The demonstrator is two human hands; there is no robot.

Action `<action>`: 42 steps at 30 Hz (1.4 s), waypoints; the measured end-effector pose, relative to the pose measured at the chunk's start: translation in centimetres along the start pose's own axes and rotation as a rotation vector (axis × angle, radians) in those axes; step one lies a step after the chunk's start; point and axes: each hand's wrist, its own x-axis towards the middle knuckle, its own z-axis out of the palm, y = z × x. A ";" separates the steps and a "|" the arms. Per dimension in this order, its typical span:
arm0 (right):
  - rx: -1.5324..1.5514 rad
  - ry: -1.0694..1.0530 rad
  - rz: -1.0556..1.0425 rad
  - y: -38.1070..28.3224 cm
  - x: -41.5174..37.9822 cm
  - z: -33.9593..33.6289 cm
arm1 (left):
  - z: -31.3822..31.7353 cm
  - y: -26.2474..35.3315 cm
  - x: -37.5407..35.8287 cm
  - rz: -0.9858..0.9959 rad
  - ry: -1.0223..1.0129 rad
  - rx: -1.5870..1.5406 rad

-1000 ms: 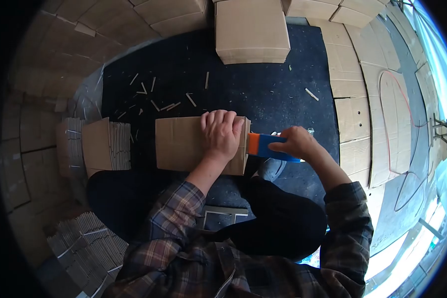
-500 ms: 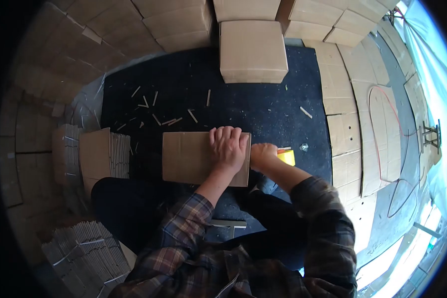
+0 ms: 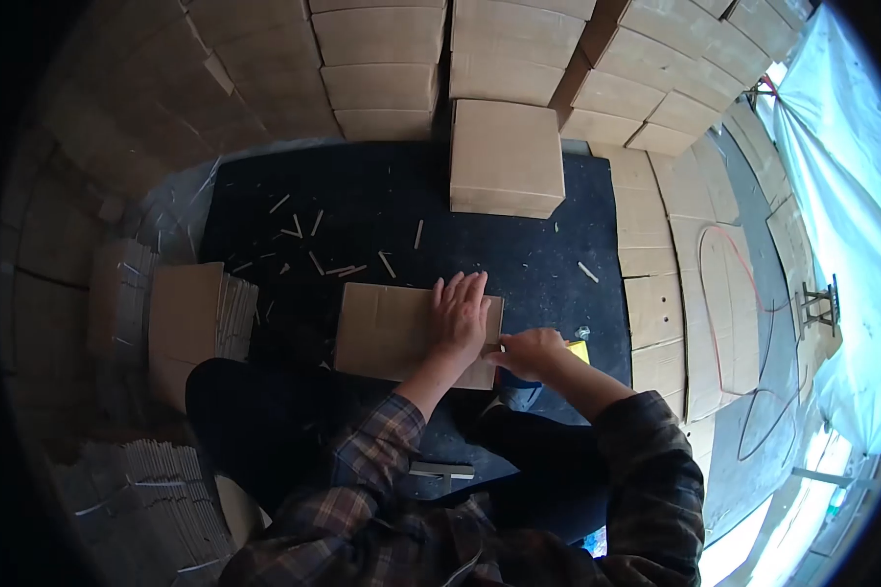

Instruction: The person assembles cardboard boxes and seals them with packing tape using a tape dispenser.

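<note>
A brown cardboard box (image 3: 387, 333) lies in front of me on the dark mat, between my knees. My left hand (image 3: 460, 315) presses flat on its top near the right end, fingers stretched out. At the box's right edge, my right hand (image 3: 531, 352) is closed, its thumb side touching or very close to the cardboard. Whatever its fingers hold, if anything, is hidden. Just beyond that hand shows part of a yellow object (image 3: 579, 350), mostly covered by the hand and wrist.
A closed carton (image 3: 507, 157) stands ahead, before tall carton stacks (image 3: 382, 49). Bundled flat cardboard (image 3: 186, 313) stands on the left. Small strips (image 3: 387, 264) litter the mat (image 3: 499, 254). Cardboard sheets (image 3: 656, 318) and a red hose (image 3: 712, 333) lie right.
The view has tilted up, so things sit lower in it. My left fingers have straightened from a curl. My right hand has moved lower along the box's right edge.
</note>
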 end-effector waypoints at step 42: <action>0.162 0.701 0.454 12.8 -2.0 -8.8 | -2.2 -7.3 12.2 -0.033 0.063 -0.974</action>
